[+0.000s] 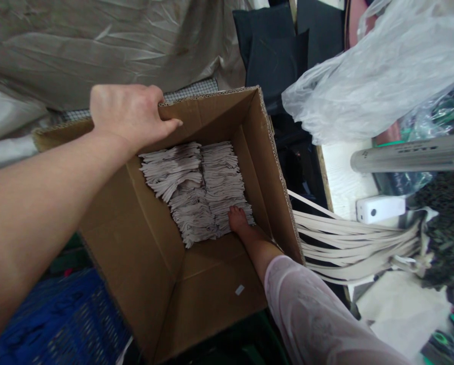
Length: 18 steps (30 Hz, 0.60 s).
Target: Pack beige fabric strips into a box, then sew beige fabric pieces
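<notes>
Several fingertips (237,215) of the right hand (245,228) are lying together on a stack of folded beige cloth (196,190), not clamping it, and the stack is sitting at the centre of a cardboard box's (207,115) floor. Fingers (169,124) of the left hand (128,114) are hooking together over the box's 11 o'clock wall. A sheer pink sleeve (310,309) is reaching in from 4 o'clock, cream straps (356,243) are hanging at 3 o'clock, and a blue plastic crate (59,319) is standing at 8 o'clock.

This looks like a cramped textile workshop: a cardboard carton (215,114) of stacked cut fabric pieces (196,187), bundled cream straps (356,243), plastic sheeting (379,71) and a blue plastic crate (59,319).
</notes>
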Each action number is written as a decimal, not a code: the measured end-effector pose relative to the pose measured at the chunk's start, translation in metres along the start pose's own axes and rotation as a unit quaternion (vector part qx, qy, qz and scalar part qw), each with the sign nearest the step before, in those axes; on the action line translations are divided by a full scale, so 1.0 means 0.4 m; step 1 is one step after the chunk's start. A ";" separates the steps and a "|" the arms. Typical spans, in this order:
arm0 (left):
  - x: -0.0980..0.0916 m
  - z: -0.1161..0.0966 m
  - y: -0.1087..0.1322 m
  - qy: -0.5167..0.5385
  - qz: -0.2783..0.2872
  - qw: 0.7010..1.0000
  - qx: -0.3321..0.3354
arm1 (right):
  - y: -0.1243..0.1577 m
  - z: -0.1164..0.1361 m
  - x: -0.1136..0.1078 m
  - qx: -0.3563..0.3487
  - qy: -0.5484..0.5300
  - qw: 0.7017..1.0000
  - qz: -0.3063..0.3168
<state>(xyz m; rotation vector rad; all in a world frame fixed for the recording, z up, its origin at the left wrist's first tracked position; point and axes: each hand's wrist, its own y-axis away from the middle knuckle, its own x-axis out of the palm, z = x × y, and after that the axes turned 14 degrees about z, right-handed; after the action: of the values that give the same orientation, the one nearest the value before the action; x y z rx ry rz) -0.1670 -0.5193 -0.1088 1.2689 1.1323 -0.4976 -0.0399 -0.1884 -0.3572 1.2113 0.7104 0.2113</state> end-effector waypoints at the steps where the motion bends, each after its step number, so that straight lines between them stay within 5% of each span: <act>1: 0.000 0.000 0.000 -0.002 -0.003 1.000 0.002 | -0.002 0.002 -0.001 0.003 -0.005 1.000 0.002; 18: -0.004 -0.003 0.005 -0.031 -0.023 0.999 0.007 | -0.033 0.020 -0.066 0.047 -0.064 0.997 -0.003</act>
<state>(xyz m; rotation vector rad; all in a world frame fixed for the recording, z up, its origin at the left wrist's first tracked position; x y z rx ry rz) -0.1665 -0.5181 -0.1063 1.2334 1.1100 -0.5774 -0.0580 -0.2129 -0.3576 1.2997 0.6168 0.0956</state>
